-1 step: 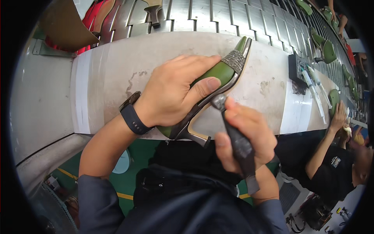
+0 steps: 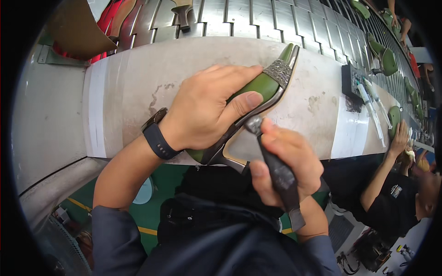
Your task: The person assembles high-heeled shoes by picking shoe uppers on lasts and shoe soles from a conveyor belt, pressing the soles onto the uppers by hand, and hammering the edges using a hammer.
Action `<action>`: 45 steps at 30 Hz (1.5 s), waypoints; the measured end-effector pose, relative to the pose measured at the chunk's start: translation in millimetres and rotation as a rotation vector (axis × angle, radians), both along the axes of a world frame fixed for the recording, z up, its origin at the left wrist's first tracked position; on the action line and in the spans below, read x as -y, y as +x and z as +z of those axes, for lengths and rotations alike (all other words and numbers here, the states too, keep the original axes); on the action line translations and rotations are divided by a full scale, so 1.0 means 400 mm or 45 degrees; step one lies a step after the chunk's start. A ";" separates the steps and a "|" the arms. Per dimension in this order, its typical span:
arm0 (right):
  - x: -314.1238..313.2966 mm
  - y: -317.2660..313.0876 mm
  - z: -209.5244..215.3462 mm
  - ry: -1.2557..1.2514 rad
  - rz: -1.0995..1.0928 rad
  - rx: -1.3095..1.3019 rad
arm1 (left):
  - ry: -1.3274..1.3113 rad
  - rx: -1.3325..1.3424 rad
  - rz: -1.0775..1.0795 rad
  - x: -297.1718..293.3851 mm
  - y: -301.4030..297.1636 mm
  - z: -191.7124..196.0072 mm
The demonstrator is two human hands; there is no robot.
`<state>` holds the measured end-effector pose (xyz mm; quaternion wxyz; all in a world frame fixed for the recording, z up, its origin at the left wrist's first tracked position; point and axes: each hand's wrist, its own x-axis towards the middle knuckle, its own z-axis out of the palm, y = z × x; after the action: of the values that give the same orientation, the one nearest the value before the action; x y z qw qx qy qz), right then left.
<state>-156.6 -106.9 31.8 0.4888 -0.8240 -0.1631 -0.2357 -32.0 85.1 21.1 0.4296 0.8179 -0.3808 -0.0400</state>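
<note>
A heeled, pointed-toe shoe (image 2: 278, 72) on a green last (image 2: 264, 86) lies on its side on the pale worktop (image 2: 308, 124), its toe pointing away and to the right. Metallic wrapping bands the forefoot; the heel (image 2: 234, 163) reaches the worktop's near edge. My left hand (image 2: 216, 96) is wrapped over the last and holds it down, hiding its middle. In my right hand (image 2: 294, 156) is a hammer (image 2: 280, 172) with a rounded metal head and a dark handle. Its head is close beside the sole edge near the arch; I cannot tell whether they touch.
Beyond the worktop runs a slatted metal conveyor (image 2: 239, 18) with more shoes on lasts. A dark holder (image 2: 353, 83) with several syringes (image 2: 373, 110) stands at the right. Further right, a co-worker (image 2: 391, 198) handles another green last. A brown panel (image 2: 76, 30) juts in at upper left.
My right hand and the hammer have shifted slightly left. The shoe and last have moved a touch to the right under my left hand.
</note>
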 end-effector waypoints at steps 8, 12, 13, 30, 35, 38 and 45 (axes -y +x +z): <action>-0.027 -0.003 0.011 0.151 0.179 -0.228 | -0.045 0.025 0.046 -0.007 -0.005 -0.004; -0.039 -0.005 0.027 0.122 0.203 -0.221 | -0.019 0.026 0.056 -0.008 -0.006 -0.001; -0.044 -0.008 0.030 0.130 0.210 -0.258 | -0.021 0.029 0.058 -0.009 -0.007 -0.003; -0.026 -0.058 0.022 0.425 -0.010 -0.311 | -0.052 -0.204 0.015 -0.021 -0.032 0.009; 0.072 -0.079 0.068 0.724 -0.086 -0.552 | 0.215 -0.246 -0.042 0.002 -0.054 0.098; 0.088 -0.032 0.076 0.850 -0.167 -0.394 | 0.234 0.029 0.028 0.075 -0.049 0.075; 0.136 0.085 0.095 0.493 -0.077 -0.456 | 0.387 -0.246 0.026 0.107 -0.047 0.088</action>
<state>-122.4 -161.3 69.9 0.6510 -0.7483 -0.0013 -0.1273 -50.9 42.4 56.1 0.3360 0.8696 -0.3189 -0.1710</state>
